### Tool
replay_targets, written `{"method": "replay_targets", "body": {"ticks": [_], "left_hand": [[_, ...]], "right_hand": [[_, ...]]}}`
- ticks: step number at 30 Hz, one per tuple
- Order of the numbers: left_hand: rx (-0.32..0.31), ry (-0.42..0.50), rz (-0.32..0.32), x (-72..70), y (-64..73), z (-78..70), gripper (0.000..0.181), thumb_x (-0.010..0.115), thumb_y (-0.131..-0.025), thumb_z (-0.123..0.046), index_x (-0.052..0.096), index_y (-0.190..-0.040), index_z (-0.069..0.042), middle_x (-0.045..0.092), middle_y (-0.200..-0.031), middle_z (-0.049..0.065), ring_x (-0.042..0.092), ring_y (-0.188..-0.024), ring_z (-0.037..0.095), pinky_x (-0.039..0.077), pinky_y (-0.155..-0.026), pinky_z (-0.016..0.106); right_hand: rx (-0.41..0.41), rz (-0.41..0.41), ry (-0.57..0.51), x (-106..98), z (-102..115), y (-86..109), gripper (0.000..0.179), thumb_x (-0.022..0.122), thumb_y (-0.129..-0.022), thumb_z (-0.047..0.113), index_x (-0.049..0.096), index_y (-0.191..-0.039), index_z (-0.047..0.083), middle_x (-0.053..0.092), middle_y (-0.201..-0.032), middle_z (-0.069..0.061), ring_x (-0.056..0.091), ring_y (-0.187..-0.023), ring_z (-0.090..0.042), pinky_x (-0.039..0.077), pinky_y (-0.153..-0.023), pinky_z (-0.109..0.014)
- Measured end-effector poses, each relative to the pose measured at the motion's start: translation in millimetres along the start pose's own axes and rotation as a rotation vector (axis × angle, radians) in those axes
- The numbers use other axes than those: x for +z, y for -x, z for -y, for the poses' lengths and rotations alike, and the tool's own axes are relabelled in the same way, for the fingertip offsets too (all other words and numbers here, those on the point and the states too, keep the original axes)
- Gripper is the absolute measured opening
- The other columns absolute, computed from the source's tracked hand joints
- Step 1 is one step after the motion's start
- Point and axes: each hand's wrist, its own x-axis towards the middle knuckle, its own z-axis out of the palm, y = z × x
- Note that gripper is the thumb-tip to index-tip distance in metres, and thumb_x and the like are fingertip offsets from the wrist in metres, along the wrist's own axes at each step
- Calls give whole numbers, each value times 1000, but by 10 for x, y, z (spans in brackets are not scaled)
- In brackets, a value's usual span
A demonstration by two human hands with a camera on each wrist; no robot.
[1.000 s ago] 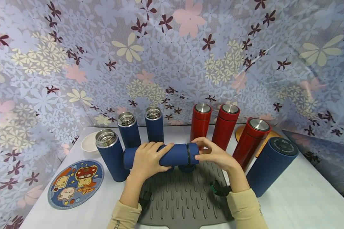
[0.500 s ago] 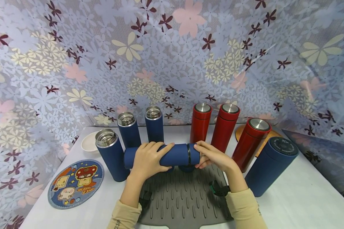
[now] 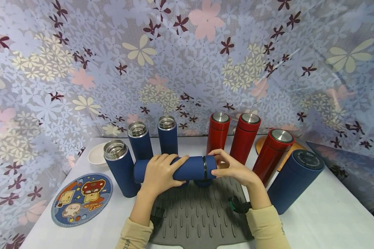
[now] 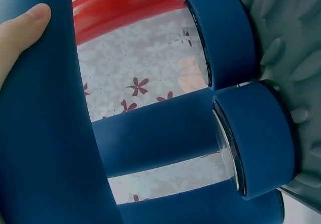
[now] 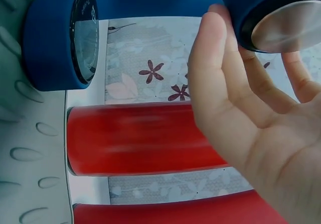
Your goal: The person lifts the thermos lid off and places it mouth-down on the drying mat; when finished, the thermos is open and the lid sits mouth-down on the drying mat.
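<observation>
A blue thermos flask (image 3: 187, 168) lies level in the air above the grey ridged mat. My left hand (image 3: 162, 171) grips its body from above, and the left thumb (image 4: 27, 25) shows on the blue side in the left wrist view. At the right end, my right hand (image 3: 233, 167) holds the blue cap (image 3: 210, 167), with thumb in front and fingers over the top. The right wrist view shows curled fingers at this end (image 5: 288, 25), which has a black ring and shiny disc. Below the flask, two blue lids (image 4: 263, 138) rest on the mat, partly hidden.
Several lidless blue flasks (image 3: 119, 169) stand on the left. Red flasks (image 3: 272, 157) with steel-topped lids and a capped blue flask (image 3: 294, 181) stand right. A cartoon placemat (image 3: 82, 200) and a white dish (image 3: 97, 154) lie left. The grey mat (image 3: 199, 214) is in front.
The right hand's fingers and thumb turned around the cap half a second ago, and now they are back in nearly the earlier pose. The left hand and flask stay almost still.
</observation>
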Motion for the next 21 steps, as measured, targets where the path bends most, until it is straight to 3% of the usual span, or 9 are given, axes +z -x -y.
{"method": "replay_targets", "body": {"ticks": [5,9,12,17,21], "left_hand": [[6,-6,8,1,-3,-4,77,83,-50,-54,62,-120,-29,67,-98,2,63,-84,21,52,-72,36],[10,-6,11,4,-2,-8,77,83,-51,-55,62,-121,-28,67,-99,2,63,-85,21,52,-73,36],[11,0,8,5,-3,-11,77,83,-51,-54,62,-121,-29,67,-99,3,63,-85,21,52,-73,36],[7,7,6,3,-5,-12,77,83,-51,-53,62,-120,-28,67,-98,3,63,-85,22,52,-73,36],[5,4,8,-2,-10,-9,77,83,-51,-53,62,-120,-28,67,-98,2,63,-85,21,52,-73,36]], "right_hand": [[13,7,6,-4,21,21,65,65,-83,20,29,-136,6,39,-124,-24,55,-100,-32,51,-81,-46],[68,-5,-9,-13,39,28,59,49,-94,33,24,-141,9,41,-125,-26,61,-97,-30,52,-81,-48],[116,-39,-7,-15,46,25,57,39,-97,42,29,-140,5,50,-115,-23,64,-92,-26,53,-79,-46],[148,-56,7,-22,44,9,54,42,-96,38,37,-129,-4,61,-95,-12,66,-77,-22,55,-71,-40],[114,-29,-20,-34,32,3,49,46,-96,31,37,-128,-5,61,-95,-11,67,-76,-25,56,-70,-38]]}}
